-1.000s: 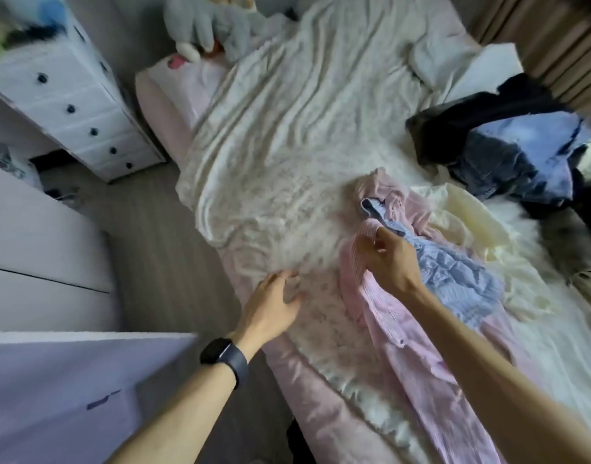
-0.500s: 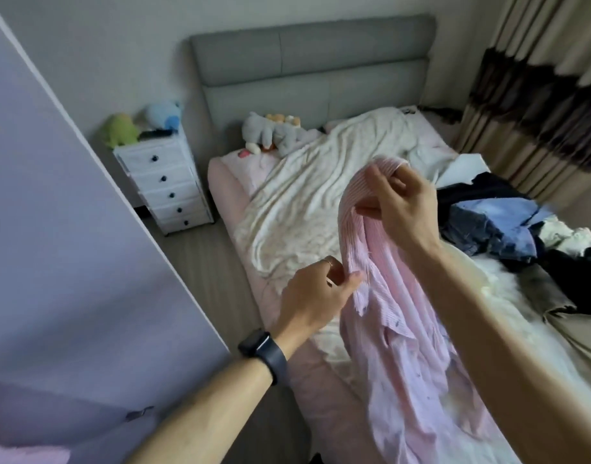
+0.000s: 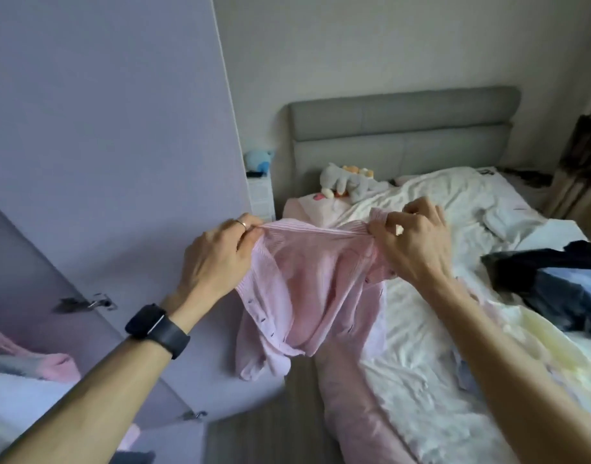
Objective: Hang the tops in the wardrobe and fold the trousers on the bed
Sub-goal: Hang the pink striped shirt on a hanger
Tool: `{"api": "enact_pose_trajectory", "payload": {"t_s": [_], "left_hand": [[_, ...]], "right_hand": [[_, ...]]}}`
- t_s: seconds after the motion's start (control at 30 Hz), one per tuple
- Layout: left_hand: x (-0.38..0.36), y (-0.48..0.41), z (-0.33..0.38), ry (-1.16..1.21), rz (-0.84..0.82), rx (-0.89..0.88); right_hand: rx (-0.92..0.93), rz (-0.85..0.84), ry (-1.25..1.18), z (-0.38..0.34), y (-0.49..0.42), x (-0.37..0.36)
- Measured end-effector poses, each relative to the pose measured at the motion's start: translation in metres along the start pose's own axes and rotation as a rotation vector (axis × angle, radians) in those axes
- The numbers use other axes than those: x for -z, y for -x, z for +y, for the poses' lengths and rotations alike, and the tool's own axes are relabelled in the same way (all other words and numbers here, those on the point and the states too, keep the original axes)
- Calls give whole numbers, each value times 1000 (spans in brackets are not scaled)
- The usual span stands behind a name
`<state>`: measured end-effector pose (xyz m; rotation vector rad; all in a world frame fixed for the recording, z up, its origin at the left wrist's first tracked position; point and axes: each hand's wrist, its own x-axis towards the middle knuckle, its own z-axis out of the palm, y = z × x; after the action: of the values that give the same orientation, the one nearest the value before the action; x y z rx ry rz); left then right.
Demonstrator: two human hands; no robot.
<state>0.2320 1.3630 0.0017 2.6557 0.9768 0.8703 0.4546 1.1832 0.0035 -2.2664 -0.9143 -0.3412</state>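
Note:
A pink striped button-up shirt (image 3: 307, 283) hangs in the air between the bed and the wardrobe, stretched by its top edge. My left hand (image 3: 217, 259) pinches its left end and my right hand (image 3: 414, 242) pinches the collar at the right end. The shirt's lower part droops over the floor gap. The open wardrobe door (image 3: 113, 145) stands at the left. A pile of dark and blue clothes (image 3: 555, 289) lies on the bed (image 3: 421, 363) at the right, with a pale yellow garment (image 3: 535, 343) beside it.
Pink and grey clothes (image 3: 36, 363) lie inside the wardrobe at lower left. Soft toys (image 3: 347, 182) sit by the grey headboard (image 3: 404, 128). A white drawer unit (image 3: 262, 192) stands behind the door. Curtains (image 3: 581, 169) hang at the right. Floor (image 3: 270, 426) shows between bed and wardrobe.
The shirt went from lying on the bed to lifted clear of it. Both hands now hold its top edge spread apart, and my view has turned up and left toward the wardrobe.

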Motion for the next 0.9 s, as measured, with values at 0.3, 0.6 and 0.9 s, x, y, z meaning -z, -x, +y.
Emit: {"api": "enact_pose_trajectory", "payload": {"t_s": [0.3, 0.6, 0.9], "left_hand": [[129, 27, -85, -322, 234, 153], [133, 160, -143, -708, 91, 549], [117, 304, -135, -986, 85, 990]], "right_hand": [[465, -395, -484, -91, 3, -63], [789, -596, -233, -147, 49, -162], [1119, -603, -381, -185, 91, -257]]}}
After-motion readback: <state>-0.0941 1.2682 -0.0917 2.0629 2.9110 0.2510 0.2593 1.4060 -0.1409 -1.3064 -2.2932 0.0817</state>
